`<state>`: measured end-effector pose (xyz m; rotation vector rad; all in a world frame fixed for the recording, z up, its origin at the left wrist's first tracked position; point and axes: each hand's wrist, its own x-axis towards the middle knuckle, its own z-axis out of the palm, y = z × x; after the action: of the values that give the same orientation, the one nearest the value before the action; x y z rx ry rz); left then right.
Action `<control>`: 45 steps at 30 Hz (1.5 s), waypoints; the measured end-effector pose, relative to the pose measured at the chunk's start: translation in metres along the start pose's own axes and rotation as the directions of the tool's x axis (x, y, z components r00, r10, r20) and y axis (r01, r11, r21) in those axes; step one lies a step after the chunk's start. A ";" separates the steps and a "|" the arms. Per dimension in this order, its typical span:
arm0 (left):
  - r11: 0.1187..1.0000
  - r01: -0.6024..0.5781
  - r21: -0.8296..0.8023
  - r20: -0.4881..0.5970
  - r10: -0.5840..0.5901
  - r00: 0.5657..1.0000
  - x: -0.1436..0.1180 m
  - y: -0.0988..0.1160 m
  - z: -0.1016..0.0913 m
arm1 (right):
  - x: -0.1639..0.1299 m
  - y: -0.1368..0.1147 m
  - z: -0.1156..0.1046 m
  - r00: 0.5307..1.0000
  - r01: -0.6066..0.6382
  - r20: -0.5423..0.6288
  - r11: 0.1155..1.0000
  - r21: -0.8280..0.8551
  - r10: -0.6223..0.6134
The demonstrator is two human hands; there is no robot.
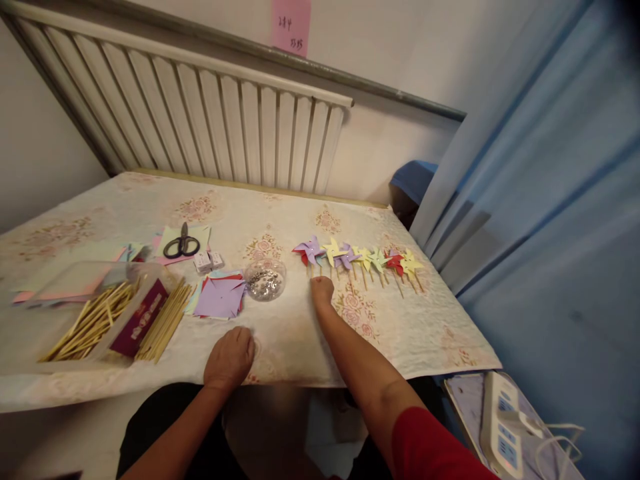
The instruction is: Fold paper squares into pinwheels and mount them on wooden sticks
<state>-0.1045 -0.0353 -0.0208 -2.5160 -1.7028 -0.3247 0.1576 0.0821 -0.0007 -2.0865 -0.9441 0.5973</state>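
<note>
Head view: right hand [321, 291] closed on stick of purple paper pinwheel [311, 250] (light, flimsy; grip stick, not vanes). Left hand [231, 357] loosely curled, resting on floral tablecloth [290, 340].

Right hand [321, 291] curls at the pinwheel sticks [361, 261], fingers tucked under, grip unreadable. The bowl [265, 279] glitters, contents too small to tell. Pink wall note [291, 24] clipped by the top edge.

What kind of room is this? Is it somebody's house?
Probably a room in a home, used for crafts: a white radiator on the wall, a blue curtain, and a table with a flowery tablecloth holding paper pinwheels.
</note>
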 end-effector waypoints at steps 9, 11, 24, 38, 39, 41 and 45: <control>1.000 -0.007 -0.004 0.001 0.007 1.000 0.000 -0.001 0.001 | 0.016 -0.014 0.008 0.999 -0.039 0.001 0.995 -0.096 0.039; 1.000 -0.003 0.000 -0.002 0.003 1.000 0.000 -0.001 0.001 | 0.015 -0.017 0.008 0.999 -0.043 -0.009 0.993 -0.111 0.042; 1.000 -0.008 -0.005 -0.015 0.008 1.000 -0.001 -0.001 0.001 | 0.005 -0.030 0.003 0.993 0.002 -0.115 0.981 -0.196 -0.025; 0.999 0.012 -0.035 0.021 -0.011 1.000 -0.001 0.000 -0.003 | 0.003 -0.029 0.011 0.995 0.048 -0.067 0.961 -0.273 -0.069; 0.999 0.015 -0.037 0.023 -0.014 1.000 -0.001 0.000 -0.003 | 0.002 -0.030 0.012 0.996 0.055 -0.058 0.959 -0.279 -0.074; 0.999 0.018 -0.047 0.027 -0.017 0.999 -0.001 0.000 -0.003 | 0.001 -0.030 0.013 0.996 0.070 -0.041 0.953 -0.295 -0.085; 0.998 0.027 -0.065 0.032 -0.025 0.999 -0.001 0.000 -0.002 | -0.002 -0.032 0.016 0.988 0.143 -0.003 0.929 -0.341 -0.153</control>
<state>-0.1054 -0.0365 -0.0187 -2.5604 -1.7656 -0.3506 0.1326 0.1019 0.0146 -2.2894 -1.2468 0.3405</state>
